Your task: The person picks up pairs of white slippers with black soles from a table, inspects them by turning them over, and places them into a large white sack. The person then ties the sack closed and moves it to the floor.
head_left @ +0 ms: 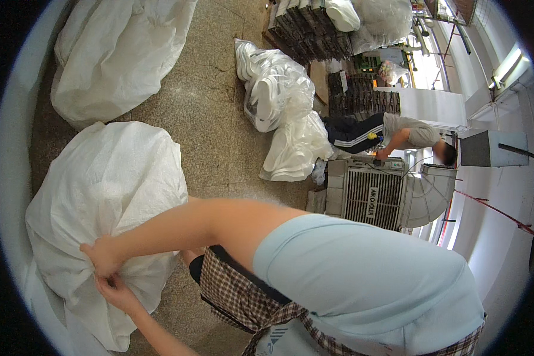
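Note:
A large, bulging white woven sack stands at the left, its contents hidden. My right hand comes from the sleeved arm and closes on gathered cloth at the sack's lower side. Just below it, my left hand pinches the same folds, its fingertips almost touching the right hand. Creases fan out from where the two hands meet. Whether a tie or cord lies between the fingers is too small to tell.
Another full white sack lies beyond on the speckled floor. Clear bags of flat white sole-shaped pieces sit further right, near stacked dark trays. Another person stands by a grilled metal cooling unit.

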The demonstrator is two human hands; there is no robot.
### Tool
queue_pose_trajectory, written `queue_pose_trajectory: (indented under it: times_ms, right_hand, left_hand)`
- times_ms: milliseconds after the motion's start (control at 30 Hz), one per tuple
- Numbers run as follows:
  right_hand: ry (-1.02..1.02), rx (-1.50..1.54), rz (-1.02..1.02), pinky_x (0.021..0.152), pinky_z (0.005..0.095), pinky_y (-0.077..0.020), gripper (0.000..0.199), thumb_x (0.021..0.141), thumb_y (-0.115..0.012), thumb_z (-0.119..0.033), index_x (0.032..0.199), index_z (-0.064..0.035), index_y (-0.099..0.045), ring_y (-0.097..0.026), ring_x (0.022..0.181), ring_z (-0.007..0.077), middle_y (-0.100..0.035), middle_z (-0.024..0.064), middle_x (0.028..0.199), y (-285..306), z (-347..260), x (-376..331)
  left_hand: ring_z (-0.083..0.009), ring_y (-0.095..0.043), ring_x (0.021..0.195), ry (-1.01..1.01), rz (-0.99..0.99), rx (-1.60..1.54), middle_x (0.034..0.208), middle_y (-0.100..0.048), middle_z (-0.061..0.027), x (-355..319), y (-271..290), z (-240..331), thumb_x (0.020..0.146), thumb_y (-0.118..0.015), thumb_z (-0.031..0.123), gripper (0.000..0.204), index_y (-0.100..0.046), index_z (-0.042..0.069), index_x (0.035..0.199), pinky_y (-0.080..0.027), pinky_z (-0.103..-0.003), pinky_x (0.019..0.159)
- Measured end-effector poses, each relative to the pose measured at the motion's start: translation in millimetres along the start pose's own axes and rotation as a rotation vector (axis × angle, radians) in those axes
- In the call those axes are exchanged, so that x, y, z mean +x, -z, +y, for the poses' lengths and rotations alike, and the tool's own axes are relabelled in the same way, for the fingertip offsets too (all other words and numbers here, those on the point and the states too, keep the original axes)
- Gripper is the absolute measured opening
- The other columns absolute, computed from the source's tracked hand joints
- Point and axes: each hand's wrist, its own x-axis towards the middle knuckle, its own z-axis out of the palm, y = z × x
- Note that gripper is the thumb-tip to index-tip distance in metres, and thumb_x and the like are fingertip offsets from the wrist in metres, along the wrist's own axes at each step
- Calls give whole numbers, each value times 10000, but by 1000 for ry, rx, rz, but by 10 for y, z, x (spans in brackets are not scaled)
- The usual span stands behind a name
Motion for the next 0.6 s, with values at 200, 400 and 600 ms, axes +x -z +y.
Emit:
queue_pose_trajectory:
  times_ms: [200,400,600]
  right_hand:
    - [544,-288,76,739,399,-419,248,804,-514,-183,1014,-59,-467,-568,751,335,-597,130,720,71,116,-274]
    - [648,-227,342,737,390,-456,398,732,-622,-183,1107,-129,-501,-570,834,290,-593,98,829,135,216,-472]
    - [511,-272,325,729,367,-427,372,670,-687,-199,973,-56,-525,-576,822,257,-606,96,794,144,138,-518]
  left_hand:
    - [-312,-518,918,-484,-132,192,984,-579,-155,178,120,265,792,-573,92,262,-559,-6,1034,-408,-381,792]
    - [-293,-546,861,-308,-336,238,922,-596,-133,225,315,304,709,-649,47,243,-605,6,944,-442,-368,752]
    - [-230,-571,853,-56,-365,140,937,-598,-113,212,262,408,713,-676,41,274,-581,-14,964,-459,-312,744]
